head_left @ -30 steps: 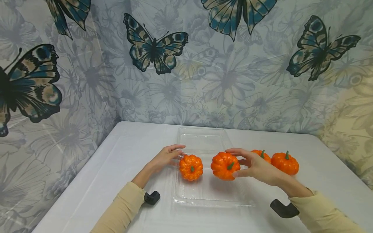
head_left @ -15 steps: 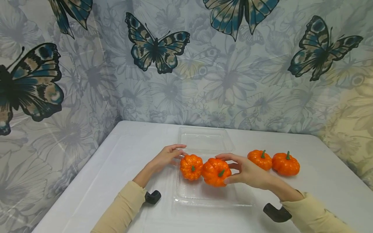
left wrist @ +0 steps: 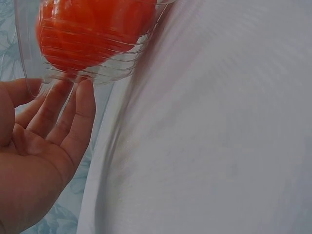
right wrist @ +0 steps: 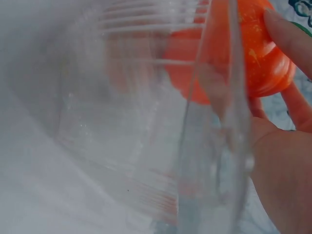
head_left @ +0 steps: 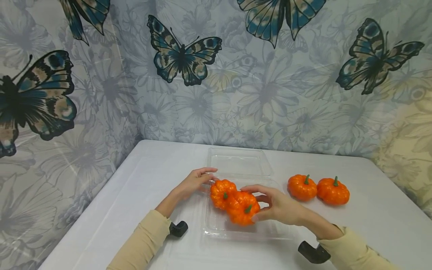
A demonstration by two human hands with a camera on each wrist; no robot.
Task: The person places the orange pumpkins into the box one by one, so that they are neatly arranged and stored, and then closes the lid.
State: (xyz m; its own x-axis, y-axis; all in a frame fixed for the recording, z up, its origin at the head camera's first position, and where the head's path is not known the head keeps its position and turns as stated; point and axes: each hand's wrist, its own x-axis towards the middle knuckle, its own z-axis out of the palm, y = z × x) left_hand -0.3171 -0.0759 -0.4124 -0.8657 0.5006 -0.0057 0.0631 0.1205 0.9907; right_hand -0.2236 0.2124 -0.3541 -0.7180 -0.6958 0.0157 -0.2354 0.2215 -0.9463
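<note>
A clear plastic clamshell container (head_left: 216, 229) lies with its lid (head_left: 239, 162) folded back behind it. Its left rim is pinched by my left hand (head_left: 194, 183); in the left wrist view the thumb (left wrist: 22, 91) lies at the rim and the fingertips (left wrist: 86, 87) at the ribbed wall. One small orange pumpkin (head_left: 221, 189) sits inside, at the back left. My right hand (head_left: 278, 206) grips a second orange pumpkin (head_left: 241, 212) by its right side, over the container and in front of the first one, overlapping it in the head view.
Two more orange pumpkins, one nearer (head_left: 301, 187) and one further right (head_left: 333, 192), stand side by side on the white table (head_left: 158, 161) to the right of the container. A wall with printed butterflies (head_left: 183, 56) closes off the back.
My right hand has carried its pumpkin left and toward me, up against the first pumpkin in the head view. The left hand keeps its place at the container's rim.
</note>
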